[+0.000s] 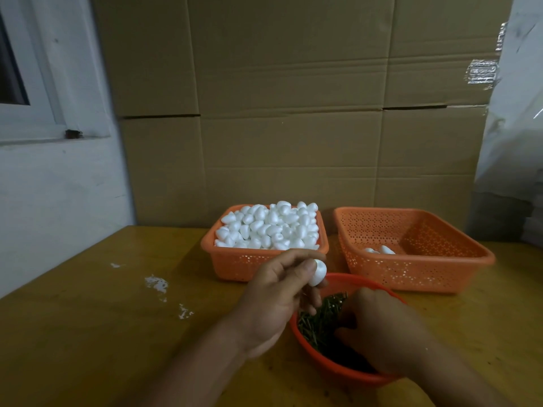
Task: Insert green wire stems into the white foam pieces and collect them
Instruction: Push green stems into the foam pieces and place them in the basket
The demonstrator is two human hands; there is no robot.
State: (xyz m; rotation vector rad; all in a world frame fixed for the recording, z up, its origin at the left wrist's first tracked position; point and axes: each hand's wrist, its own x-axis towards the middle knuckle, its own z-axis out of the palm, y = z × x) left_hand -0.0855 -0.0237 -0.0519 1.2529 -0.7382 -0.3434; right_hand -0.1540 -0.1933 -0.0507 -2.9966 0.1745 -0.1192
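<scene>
The left hand [282, 292] pinches one white foam piece [318, 272] between thumb and fingertips, up above the near edge of the full orange basket [235, 262] of foam pieces [269, 226]. The foam looks very light and soft, so a hard squeeze could dent it; holding its round sides and leaving the end bare looks best. The right hand [379, 330] reaches down into the round red bowl [346, 374] of green wire stems [320, 321], fingers curled in the pile, but I cannot tell if it has one. The stems look thin and bendy. The other orange basket [417, 254] holds a few foam pieces
</scene>
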